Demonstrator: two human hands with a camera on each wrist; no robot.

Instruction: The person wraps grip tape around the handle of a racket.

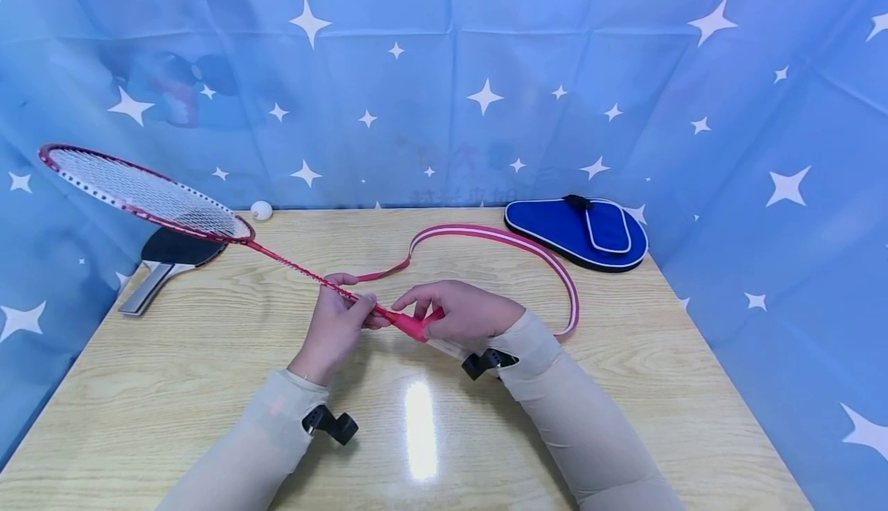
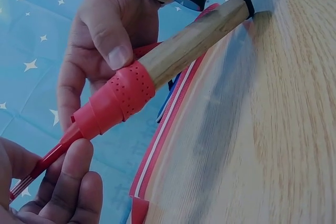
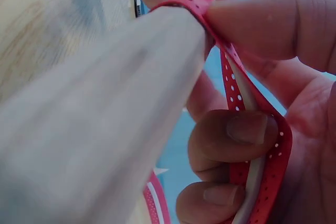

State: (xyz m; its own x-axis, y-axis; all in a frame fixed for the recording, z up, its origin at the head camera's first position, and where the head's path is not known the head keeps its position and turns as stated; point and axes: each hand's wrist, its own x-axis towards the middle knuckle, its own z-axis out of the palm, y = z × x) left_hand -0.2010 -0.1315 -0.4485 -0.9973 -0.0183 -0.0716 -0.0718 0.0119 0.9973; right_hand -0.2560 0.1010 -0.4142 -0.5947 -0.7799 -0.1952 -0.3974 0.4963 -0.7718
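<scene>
My left hand (image 1: 331,334) pinches the thin red shaft of a badminton racket (image 1: 287,262), whose strung head points up to the far left. Red perforated grip tape (image 2: 126,93) is wrapped round the top of the handle, just below the shaft. Below the wraps, the handle (image 2: 194,39) is bare wood with a black end. My right hand (image 1: 472,312) holds the tape between thumb and fingers at the handle. A loose length of tape (image 3: 282,140) runs through its curled fingers. More of the tape, red with a white stripe, loops over the table behind both hands.
At the back right lies a blue paddle case (image 1: 555,226) with white piping. A black table tennis bat (image 1: 182,247) rests at the left, under the racket head. A white ball (image 1: 261,210) sits at the table's back edge, before a blue starry curtain (image 1: 388,87).
</scene>
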